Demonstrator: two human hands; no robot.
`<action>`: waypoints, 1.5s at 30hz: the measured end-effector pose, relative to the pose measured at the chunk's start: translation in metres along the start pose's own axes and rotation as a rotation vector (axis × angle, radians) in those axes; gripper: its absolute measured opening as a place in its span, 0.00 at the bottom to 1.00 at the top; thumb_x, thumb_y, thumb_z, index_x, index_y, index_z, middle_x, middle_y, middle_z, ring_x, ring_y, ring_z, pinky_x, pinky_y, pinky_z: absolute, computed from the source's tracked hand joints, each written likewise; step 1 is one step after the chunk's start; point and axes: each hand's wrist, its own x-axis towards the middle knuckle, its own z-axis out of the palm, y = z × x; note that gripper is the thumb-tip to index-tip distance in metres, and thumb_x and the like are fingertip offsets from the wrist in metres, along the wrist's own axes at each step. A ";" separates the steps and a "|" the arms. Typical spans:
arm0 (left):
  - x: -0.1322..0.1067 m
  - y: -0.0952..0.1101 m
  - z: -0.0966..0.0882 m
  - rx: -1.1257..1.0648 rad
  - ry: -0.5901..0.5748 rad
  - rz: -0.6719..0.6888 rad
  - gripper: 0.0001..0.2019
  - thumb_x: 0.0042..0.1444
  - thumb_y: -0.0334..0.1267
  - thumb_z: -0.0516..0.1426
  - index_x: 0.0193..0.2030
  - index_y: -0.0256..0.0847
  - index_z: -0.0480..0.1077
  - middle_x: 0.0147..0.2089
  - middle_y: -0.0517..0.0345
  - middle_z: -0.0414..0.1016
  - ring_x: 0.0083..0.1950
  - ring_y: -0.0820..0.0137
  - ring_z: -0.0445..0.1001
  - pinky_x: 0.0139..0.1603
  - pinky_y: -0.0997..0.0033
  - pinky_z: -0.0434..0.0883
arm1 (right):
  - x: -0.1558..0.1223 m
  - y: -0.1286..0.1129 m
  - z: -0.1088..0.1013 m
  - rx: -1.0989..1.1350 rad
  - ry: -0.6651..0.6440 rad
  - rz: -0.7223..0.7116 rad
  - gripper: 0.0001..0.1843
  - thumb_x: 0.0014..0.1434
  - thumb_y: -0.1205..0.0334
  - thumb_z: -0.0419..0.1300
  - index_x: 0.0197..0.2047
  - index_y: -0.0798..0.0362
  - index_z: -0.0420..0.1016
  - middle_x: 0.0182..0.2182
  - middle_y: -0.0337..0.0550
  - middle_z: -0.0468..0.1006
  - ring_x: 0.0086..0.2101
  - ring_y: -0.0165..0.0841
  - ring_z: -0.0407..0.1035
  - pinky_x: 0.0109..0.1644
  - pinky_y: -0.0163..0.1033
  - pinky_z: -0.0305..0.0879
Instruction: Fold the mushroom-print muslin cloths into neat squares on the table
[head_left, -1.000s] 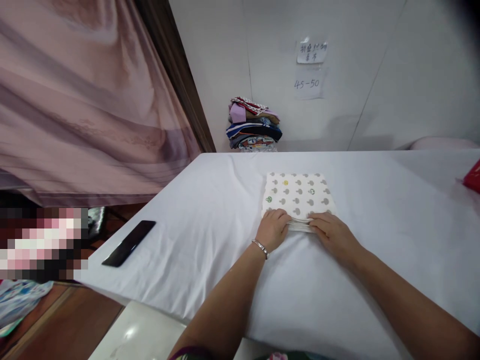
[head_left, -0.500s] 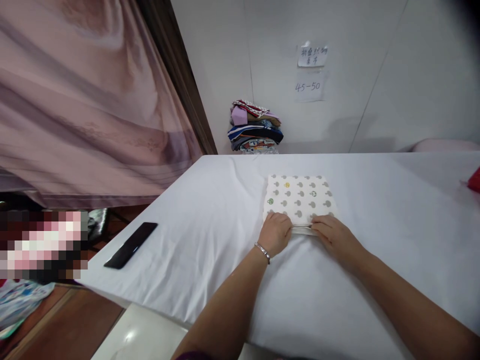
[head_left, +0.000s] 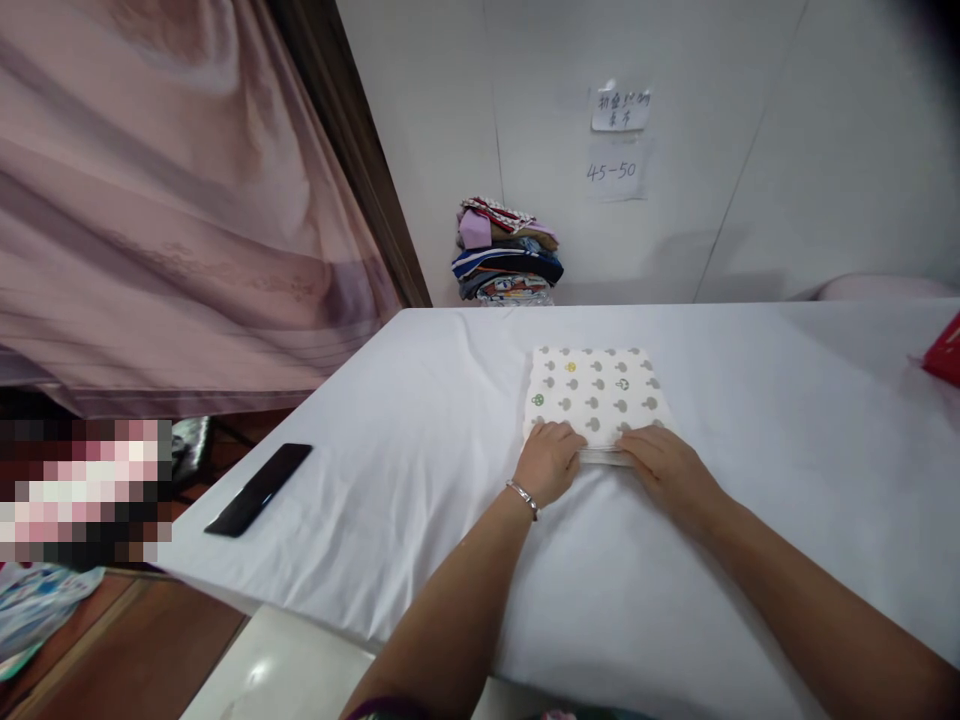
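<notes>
A folded white cloth [head_left: 595, 390] printed with small grey mushroom shapes lies on the white-covered table [head_left: 420, 470]. My left hand [head_left: 547, 460], a thin bracelet at its wrist, grips the cloth's near left edge with curled fingers. At the near right edge my right hand [head_left: 664, 462] pinches the same stacked layers. Both thumbs lie on top of the fabric.
A black phone [head_left: 259, 487] rests near the table's left corner. A stack of folded coloured clothes [head_left: 506, 250] sits against the wall behind the table. A pink curtain [head_left: 165, 200] hangs at the left, a red object [head_left: 943, 357] at the right edge.
</notes>
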 end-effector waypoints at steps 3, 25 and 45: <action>0.000 0.000 0.001 -0.004 -0.006 0.003 0.10 0.52 0.28 0.50 0.39 0.42 0.67 0.38 0.57 0.68 0.41 0.68 0.65 0.46 0.64 0.60 | 0.000 0.000 0.000 0.001 -0.008 -0.010 0.12 0.60 0.68 0.48 0.42 0.50 0.71 0.38 0.44 0.76 0.38 0.36 0.68 0.42 0.44 0.66; 0.001 0.001 -0.002 0.008 -0.036 -0.038 0.09 0.61 0.37 0.48 0.40 0.42 0.69 0.39 0.56 0.68 0.41 0.68 0.65 0.43 0.67 0.61 | 0.001 0.001 -0.005 0.050 -0.167 0.023 0.13 0.57 0.68 0.50 0.43 0.49 0.71 0.40 0.43 0.75 0.40 0.36 0.67 0.43 0.44 0.66; 0.000 -0.003 0.000 -0.051 0.031 0.001 0.06 0.58 0.37 0.52 0.40 0.41 0.67 0.40 0.56 0.68 0.42 0.68 0.64 0.46 0.65 0.61 | -0.003 0.006 0.004 0.028 0.006 -0.050 0.12 0.60 0.68 0.48 0.44 0.49 0.69 0.39 0.44 0.75 0.39 0.35 0.68 0.41 0.43 0.67</action>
